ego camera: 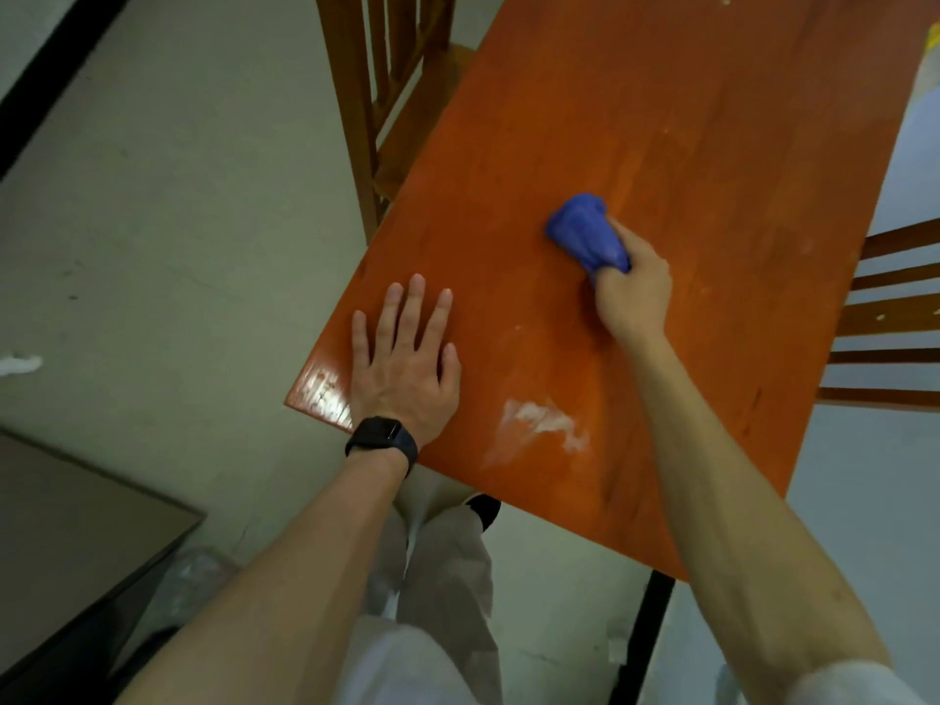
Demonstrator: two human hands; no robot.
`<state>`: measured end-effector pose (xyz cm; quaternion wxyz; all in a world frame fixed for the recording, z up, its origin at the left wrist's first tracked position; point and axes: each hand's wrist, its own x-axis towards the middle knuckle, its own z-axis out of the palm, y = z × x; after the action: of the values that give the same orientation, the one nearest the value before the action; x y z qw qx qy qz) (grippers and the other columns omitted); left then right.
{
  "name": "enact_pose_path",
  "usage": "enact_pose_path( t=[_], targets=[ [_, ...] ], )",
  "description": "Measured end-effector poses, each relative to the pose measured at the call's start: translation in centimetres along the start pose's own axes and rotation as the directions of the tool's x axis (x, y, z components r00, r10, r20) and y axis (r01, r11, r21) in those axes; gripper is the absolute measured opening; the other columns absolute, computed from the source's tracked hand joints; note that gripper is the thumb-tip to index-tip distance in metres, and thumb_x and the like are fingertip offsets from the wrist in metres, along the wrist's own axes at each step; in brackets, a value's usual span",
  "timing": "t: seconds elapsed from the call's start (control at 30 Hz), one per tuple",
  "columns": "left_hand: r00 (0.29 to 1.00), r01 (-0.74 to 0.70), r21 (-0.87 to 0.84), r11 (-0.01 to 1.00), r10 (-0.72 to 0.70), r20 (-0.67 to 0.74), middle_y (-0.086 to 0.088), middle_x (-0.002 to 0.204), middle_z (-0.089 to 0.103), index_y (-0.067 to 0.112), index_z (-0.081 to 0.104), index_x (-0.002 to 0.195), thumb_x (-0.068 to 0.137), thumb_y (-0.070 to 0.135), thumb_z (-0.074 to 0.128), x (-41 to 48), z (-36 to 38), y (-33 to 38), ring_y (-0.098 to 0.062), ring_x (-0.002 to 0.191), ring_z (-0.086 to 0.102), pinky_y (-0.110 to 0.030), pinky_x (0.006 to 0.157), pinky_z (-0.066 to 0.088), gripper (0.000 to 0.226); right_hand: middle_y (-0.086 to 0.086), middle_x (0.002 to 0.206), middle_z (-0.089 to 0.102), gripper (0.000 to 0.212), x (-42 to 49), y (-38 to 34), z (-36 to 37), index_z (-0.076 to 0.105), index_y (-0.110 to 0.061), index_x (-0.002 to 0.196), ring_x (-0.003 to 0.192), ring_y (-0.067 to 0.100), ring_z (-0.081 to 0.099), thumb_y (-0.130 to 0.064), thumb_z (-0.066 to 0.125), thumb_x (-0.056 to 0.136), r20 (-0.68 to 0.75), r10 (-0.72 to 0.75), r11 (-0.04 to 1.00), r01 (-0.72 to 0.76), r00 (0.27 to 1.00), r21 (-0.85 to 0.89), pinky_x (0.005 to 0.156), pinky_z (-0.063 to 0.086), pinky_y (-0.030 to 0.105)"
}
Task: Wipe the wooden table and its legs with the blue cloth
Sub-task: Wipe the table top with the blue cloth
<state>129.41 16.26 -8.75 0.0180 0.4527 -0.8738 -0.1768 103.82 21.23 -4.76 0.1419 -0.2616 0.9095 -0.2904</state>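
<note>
The orange-brown wooden table (636, 119) fills the upper right, its near corner pointing at me. My right hand (633, 292) is closed on the bunched blue cloth (585, 231), which presses on the tabletop near its middle. My left hand (407, 358), with a black watch on the wrist, lies flat with fingers spread on the table's near left corner. A white smear (544, 424) marks the wood between my two arms. One dark table leg (651, 638) shows below the near edge.
A wooden chair (386, 94) stands at the table's left side, and another chair's slatted back (885, 318) is at the right. A dark low surface (76, 541) sits at the lower left. My legs and a shoe (483, 508) stand on the pale floor.
</note>
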Motion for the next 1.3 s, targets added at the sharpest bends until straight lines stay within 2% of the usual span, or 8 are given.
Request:
enact_pose_path(
  t=[0.17, 0.33, 0.43, 0.53, 0.7, 0.9, 1.13, 1.3],
  targets=[
    [1.0, 0.01, -0.066, 0.998, -0.01, 0.001, 0.003, 0.164, 0.012, 0.033, 0.013, 0.156, 0.098, 0.042, 0.025, -0.2, 0.0, -0.2, -0.018, 0.151, 0.007, -0.049, 0.119, -0.001, 0.06, -0.014, 0.113, 0.069, 0.049, -14.5, 2.3, 2.4, 0.069, -0.032, 0.115, 0.105, 0.02, 0.06, -0.017, 0.049, 0.073, 0.162, -0.221, 0.974, 0.226, 0.962, -0.014, 0.09, 0.041, 0.05],
    [1.0, 0.027, -0.062, 0.998, -0.027, 0.005, 0.003, 0.164, 0.012, 0.031, 0.016, 0.156, 0.1, 0.04, 0.032, -0.2, -0.3, 0.1, -0.018, 0.151, 0.006, -0.049, 0.12, -0.002, 0.059, -0.019, 0.1, 0.071, 0.049, -25.2, 3.2, -1.4, 0.076, -0.029, 0.097, 0.098, 0.0, 0.054, -0.015, 0.044, 0.064, 0.445, -0.255, 0.967, 0.219, 0.859, 0.13, 0.085, 0.039, 0.037],
    [1.0, 0.016, -0.022, 1.0, -0.016, -0.001, 0.002, 0.164, 0.013, 0.03, 0.018, 0.156, 0.1, 0.04, 0.033, -0.3, -0.1, 0.1, -0.02, 0.151, 0.008, -0.05, 0.12, -0.001, 0.058, -0.008, 0.103, 0.07, 0.05, -18.5, 2.9, -2.4, 0.075, -0.019, 0.099, 0.1, -0.002, 0.058, -0.005, 0.047, 0.06, 0.226, -0.201, 0.967, 0.157, 0.953, 0.2, 0.101, 0.042, 0.04],
    [1.0, 0.01, 0.017, 1.0, -0.01, -0.015, 0.001, 0.164, 0.016, 0.03, 0.021, 0.155, 0.1, 0.039, 0.033, -0.4, -0.1, 0.1, -0.02, 0.151, 0.009, -0.052, 0.121, 0.004, 0.057, -0.005, 0.114, 0.07, 0.056, -10.0, 3.9, -2.5, 0.072, -0.027, 0.11, 0.108, 0.011, 0.058, -0.012, 0.043, 0.064, 0.027, -0.081, 0.996, 0.081, 0.996, 0.024, 0.099, 0.044, 0.037],
    [1.0, 0.018, 0.038, 0.999, -0.017, -0.02, 0.001, 0.164, 0.017, 0.03, 0.023, 0.155, 0.099, 0.037, 0.034, -0.5, 0.0, 0.4, -0.019, 0.151, 0.009, -0.051, 0.121, 0.004, 0.057, -0.009, 0.101, 0.07, 0.051, -15.5, 5.6, -1.0, 0.073, -0.028, 0.098, 0.1, 0.022, 0.054, -0.014, 0.043, 0.058, 0.075, -0.119, 0.992, 0.122, 0.99, -0.038, 0.086, 0.038, 0.042],
    [0.999, 0.034, 0.053, 0.998, -0.032, -0.04, 0.001, 0.163, 0.019, 0.03, 0.025, 0.154, 0.098, 0.037, 0.036, -0.6, -0.1, 0.8, -0.019, 0.151, 0.01, -0.051, 0.121, 0.005, 0.057, -0.025, 0.092, 0.066, 0.051, -26.1, 8.7, -4.1, 0.075, -0.031, 0.091, 0.09, 0.008, 0.057, -0.005, 0.05, 0.054, 0.338, -0.162, 0.976, 0.1, 0.927, 0.194, 0.081, 0.047, 0.045],
    [0.999, 0.034, 0.112, 0.993, -0.031, -0.034, -0.001, 0.163, 0.019, 0.029, 0.024, 0.154, 0.099, 0.041, 0.03, -0.9, 0.5, 0.8, -0.021, 0.15, 0.012, -0.053, 0.121, 0.007, 0.056, -0.006, 0.117, 0.067, 0.058, -13.7, 11.6, -6.2, 0.069, -0.028, 0.118, 0.102, 0.026, 0.054, -0.01, 0.051, 0.065, -0.095, -0.035, 0.997, 0.028, 0.995, -0.077, 0.08, 0.041, 0.04],
    [0.995, 0.096, 0.147, 0.984, -0.099, 0.01, -0.003, 0.163, 0.017, 0.027, 0.019, 0.156, 0.096, 0.047, 0.024, -2.9, 0.4, 3.8, -0.023, 0.15, 0.012, -0.054, 0.121, 0.006, 0.063, -0.02, 0.103, 0.068, 0.055, -26.1, 12.7, -4.6, 0.07, -0.035, 0.104, 0.092, 0.009, 0.043, -0.016, 0.043, 0.059, 0.236, -0.315, 0.949, 0.309, 0.919, 0.066, 0.072, 0.036, 0.035]
  ],
)
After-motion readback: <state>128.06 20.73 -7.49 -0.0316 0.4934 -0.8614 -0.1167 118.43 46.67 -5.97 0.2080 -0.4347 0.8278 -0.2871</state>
